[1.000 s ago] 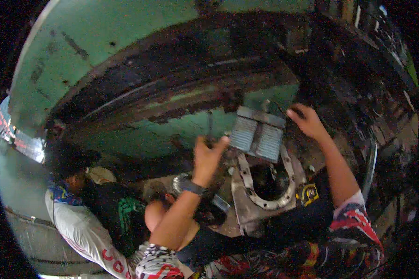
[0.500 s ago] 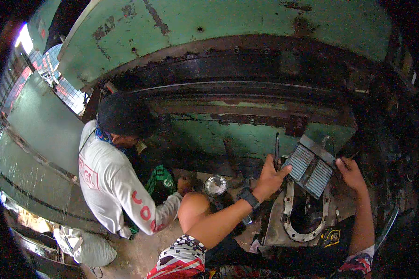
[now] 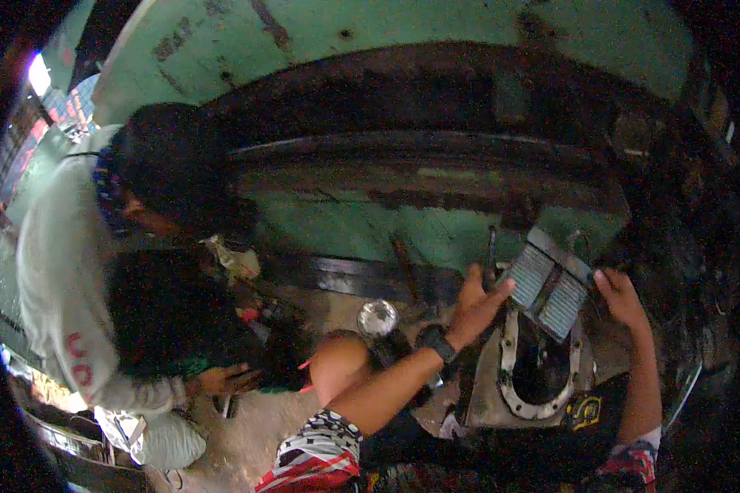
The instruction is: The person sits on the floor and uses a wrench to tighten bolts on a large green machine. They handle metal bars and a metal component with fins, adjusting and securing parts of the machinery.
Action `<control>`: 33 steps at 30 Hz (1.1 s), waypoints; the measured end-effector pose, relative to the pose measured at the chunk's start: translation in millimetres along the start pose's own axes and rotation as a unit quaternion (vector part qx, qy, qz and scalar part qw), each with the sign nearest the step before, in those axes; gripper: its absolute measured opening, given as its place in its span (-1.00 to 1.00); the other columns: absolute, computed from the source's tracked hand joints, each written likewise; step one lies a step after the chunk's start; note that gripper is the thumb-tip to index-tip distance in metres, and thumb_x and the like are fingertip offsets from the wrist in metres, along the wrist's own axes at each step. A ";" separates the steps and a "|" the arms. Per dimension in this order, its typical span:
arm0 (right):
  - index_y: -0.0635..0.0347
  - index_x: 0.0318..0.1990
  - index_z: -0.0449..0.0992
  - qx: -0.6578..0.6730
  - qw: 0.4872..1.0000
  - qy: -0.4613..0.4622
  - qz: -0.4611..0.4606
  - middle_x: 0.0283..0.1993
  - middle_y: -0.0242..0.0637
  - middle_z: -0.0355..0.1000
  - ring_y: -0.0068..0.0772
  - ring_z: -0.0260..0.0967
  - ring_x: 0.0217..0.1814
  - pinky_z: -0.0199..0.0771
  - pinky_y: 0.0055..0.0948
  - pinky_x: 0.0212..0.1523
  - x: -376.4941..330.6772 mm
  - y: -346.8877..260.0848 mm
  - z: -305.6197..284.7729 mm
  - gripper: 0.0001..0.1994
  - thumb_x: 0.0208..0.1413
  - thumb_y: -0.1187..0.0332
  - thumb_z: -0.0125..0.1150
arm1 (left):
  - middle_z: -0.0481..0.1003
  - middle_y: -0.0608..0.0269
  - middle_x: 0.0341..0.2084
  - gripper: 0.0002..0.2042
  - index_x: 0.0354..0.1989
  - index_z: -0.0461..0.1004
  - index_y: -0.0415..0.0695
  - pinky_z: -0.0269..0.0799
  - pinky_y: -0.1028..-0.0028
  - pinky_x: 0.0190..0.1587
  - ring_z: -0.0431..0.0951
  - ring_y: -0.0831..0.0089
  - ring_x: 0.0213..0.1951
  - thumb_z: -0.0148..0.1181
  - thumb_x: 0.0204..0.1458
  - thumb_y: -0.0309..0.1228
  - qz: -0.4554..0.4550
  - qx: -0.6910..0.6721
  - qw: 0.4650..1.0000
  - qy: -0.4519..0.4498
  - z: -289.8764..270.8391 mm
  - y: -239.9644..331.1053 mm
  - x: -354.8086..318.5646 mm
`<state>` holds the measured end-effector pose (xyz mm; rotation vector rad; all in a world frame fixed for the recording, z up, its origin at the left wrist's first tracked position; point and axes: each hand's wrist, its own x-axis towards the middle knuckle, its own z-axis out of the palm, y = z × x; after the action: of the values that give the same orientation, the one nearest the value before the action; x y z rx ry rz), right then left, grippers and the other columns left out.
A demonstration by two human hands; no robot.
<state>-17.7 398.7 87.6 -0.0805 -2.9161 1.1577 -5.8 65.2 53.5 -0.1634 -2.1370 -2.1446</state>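
Right of centre: ribbed metal block (image 3: 551,287), held at opposite edges by left hand (image 3: 474,312) and right hand (image 3: 622,299). Judged stiff, fairly heavy, possibly slick; side edges suit gripping.

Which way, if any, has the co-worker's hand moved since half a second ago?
Yes: the co-worker's hand has gone left and lower in view, away from the round silver thing.

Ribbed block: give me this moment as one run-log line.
ribbed block: tilted, overlapping metal ring in view | left hand: at its left side | right hand: at its right | grip: unclear
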 end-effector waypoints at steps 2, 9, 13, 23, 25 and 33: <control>0.38 0.14 0.45 0.003 0.999 -0.035 0.016 -0.21 -0.24 0.50 -0.48 0.38 -0.14 0.41 -0.36 -0.04 -6.6 -11.4 -7.1 -0.43 0.25 0.00 0.21 | 0.49 0.12 -0.17 -0.47 -0.04 0.38 -0.29 0.39 0.34 -0.03 0.44 0.39 -0.14 0.38 0.05 -0.09 0.004 -0.008 1.000 -0.018 1.3 -0.7 4.4; 0.34 0.45 -0.02 0.108 0.986 -0.125 -0.003 0.36 0.04 0.22 -0.21 0.19 0.36 0.25 -0.31 0.31 -6.2 -45.4 -16.4 -0.05 0.05 0.08 0.43 | 0.48 0.23 -0.28 -0.46 -0.17 0.38 -0.22 0.39 0.37 -0.16 0.43 0.44 -0.26 0.45 -0.05 -0.03 -0.076 -0.013 0.997 0.022 2.2 -10.8 5.6; 0.21 0.51 -0.39 -0.010 0.993 -0.086 -0.081 0.54 0.09 -0.15 -0.13 -0.08 0.54 0.10 -0.25 0.43 -32.2 -61.7 -2.7 0.26 -0.13 0.16 0.57 | 0.50 0.14 -0.20 -0.40 -0.08 0.38 -0.28 0.41 0.29 -0.06 0.47 0.31 -0.15 0.45 -0.05 -0.02 -0.009 0.060 0.998 -0.028 1.6 -15.6 0.9; 0.22 0.51 -0.17 0.009 0.999 0.009 -0.053 0.50 -0.06 0.02 -0.09 0.05 0.47 0.10 -0.21 0.41 -112.4 -29.5 -26.4 0.07 -0.07 0.24 0.47 | 0.38 -0.32 0.05 -0.28 0.17 0.14 -0.40 0.27 0.12 0.21 0.39 -0.08 0.17 0.40 -0.05 -0.28 0.028 0.016 0.999 0.031 27.1 35.2 -50.4; 0.22 0.51 -0.16 0.047 0.999 -0.008 0.002 0.49 -0.06 0.03 -0.09 0.06 0.46 0.10 -0.21 0.41 -118.1 -27.5 -32.3 0.06 -0.07 0.24 0.47 | 0.32 -0.41 0.12 -0.22 0.24 0.04 -0.47 0.21 0.13 0.27 0.32 -0.17 0.24 0.37 -0.04 -0.33 -0.011 -0.063 0.998 -0.011 28.0 48.4 -41.6; 0.23 0.49 -0.10 0.156 0.976 -0.048 0.143 0.46 -0.07 0.07 -0.10 0.09 0.44 0.12 -0.21 0.40 -112.0 49.8 -25.1 0.03 -0.07 0.25 0.47 | 0.20 -0.41 0.26 -0.12 0.38 -0.04 -0.43 0.20 0.11 0.31 0.29 -0.22 0.26 0.33 -0.11 -0.41 -0.140 0.010 0.990 0.012 81.7 26.4 -21.0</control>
<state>97.0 446.7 73.6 -0.4669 -2.8245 1.6899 18.9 146.8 76.7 0.1755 -2.2839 -2.2521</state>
